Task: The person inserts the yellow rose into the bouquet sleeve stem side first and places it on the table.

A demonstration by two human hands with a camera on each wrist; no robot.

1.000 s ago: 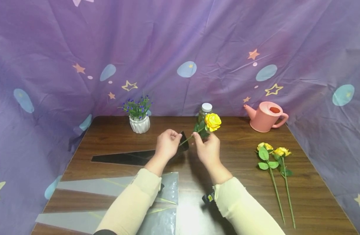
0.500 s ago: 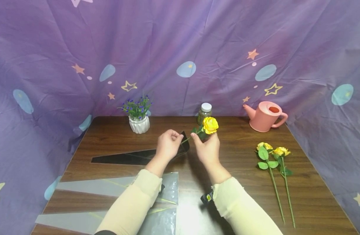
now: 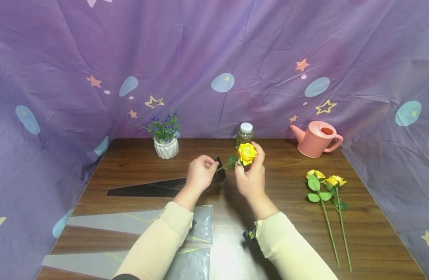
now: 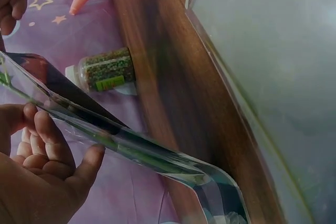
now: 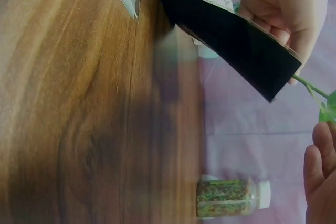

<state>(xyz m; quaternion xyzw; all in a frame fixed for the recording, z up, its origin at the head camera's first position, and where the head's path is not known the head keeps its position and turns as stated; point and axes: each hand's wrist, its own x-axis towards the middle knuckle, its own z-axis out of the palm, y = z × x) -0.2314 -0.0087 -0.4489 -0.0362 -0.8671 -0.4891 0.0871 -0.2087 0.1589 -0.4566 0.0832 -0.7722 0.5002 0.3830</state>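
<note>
My left hand (image 3: 200, 171) pinches the wide mouth of a black tapered flower sleeve (image 3: 140, 189) that slants left above the table. A yellow rose (image 3: 247, 154) has its green stem (image 4: 157, 161) running inside this sleeve, seen through the clear side in the left wrist view. The rose's head and leaves stick out past the mouth. Around the bloom, my right hand (image 3: 252, 177) holds it with the thumb on the near side and fingers behind. In the right wrist view the dark face of the sleeve hides most of the stem, and the bloom is out of frame.
Two clear sleeves (image 3: 105, 221) lie at the front left of the wooden table (image 3: 288, 249). Two more yellow roses (image 3: 335, 180) lie on the right. Along the back stand a white potted plant (image 3: 166, 147), a lidded jar of granules (image 3: 244, 136) and a pink watering can (image 3: 316, 142).
The rose has moved left and toward me, its stem going farther into the black sleeve. My right hand has shifted from the stem up to the bloom. The left hand has stayed in place.
</note>
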